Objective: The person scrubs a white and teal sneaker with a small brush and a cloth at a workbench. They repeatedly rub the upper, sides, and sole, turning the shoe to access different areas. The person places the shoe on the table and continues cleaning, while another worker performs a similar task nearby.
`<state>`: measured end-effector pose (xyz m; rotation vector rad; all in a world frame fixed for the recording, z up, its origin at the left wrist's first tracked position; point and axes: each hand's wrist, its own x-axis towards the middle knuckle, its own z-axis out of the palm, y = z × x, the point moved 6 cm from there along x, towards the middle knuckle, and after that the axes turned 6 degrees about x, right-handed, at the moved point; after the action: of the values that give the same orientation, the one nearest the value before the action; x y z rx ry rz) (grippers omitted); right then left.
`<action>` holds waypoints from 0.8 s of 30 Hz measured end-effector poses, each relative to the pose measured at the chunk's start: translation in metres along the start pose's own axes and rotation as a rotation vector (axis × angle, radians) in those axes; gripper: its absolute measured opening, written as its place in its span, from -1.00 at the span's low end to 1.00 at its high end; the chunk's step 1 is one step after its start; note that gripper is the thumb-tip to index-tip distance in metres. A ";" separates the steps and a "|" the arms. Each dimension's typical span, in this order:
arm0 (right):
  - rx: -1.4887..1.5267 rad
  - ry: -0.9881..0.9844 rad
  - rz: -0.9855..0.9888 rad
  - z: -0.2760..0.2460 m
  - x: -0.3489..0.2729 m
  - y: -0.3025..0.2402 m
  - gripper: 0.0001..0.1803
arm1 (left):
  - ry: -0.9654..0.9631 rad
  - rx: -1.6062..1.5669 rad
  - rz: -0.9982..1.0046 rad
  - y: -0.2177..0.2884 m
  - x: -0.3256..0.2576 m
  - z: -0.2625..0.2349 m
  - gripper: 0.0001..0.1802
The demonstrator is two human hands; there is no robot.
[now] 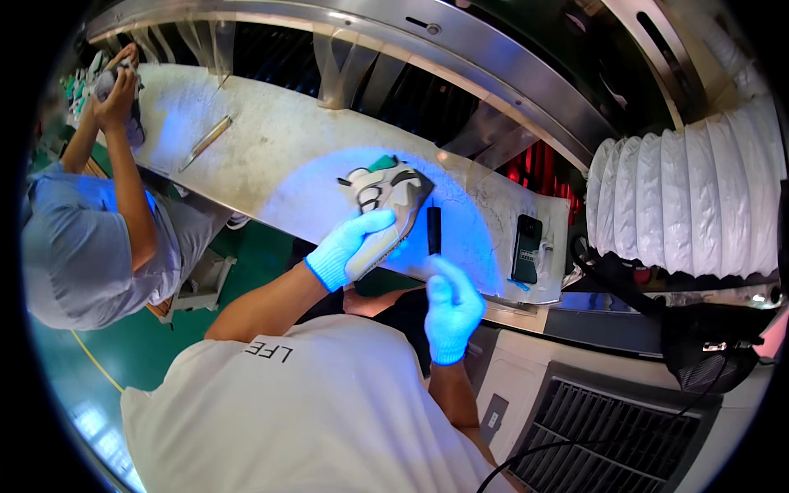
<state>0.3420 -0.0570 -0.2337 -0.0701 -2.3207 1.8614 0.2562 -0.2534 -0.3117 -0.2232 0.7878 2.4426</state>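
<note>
Left fingers (374,223) around shoe (386,201), long axis diagonal, sole rightward.

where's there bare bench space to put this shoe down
Widest bare stretch: the bench between the metal blade and the shoe. Crowded to the right: a black torch beside the right hand, then a phone at the end.

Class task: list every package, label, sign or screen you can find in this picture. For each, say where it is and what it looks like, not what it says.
Phone: lying on the bench, right of the shoe; dark upright rectangle, its screen partly lit green.
Plate: on the grey cabinet by the vent grille; small grey rectangle, its kind unclear.
Shirt lettering: on the person's white shirt, lower middle; short dark print.
No packages or signs show.
</note>
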 end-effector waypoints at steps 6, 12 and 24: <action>-0.829 0.080 -0.190 -0.019 0.071 0.092 -0.34 | 0.461 1.120 0.505 0.048 -0.060 0.013 0.16; -0.892 0.287 -0.441 -0.057 0.156 0.004 -0.26 | 0.613 1.543 0.701 0.058 -0.062 0.000 0.13; -1.076 0.595 -0.087 -0.170 0.423 -0.182 -0.46 | 0.619 1.478 0.499 0.058 -0.060 0.002 0.12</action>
<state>-0.0356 0.1255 0.0214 -0.5391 -2.4621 0.2833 0.2737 -0.3186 -0.2635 -0.1855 2.8647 1.4674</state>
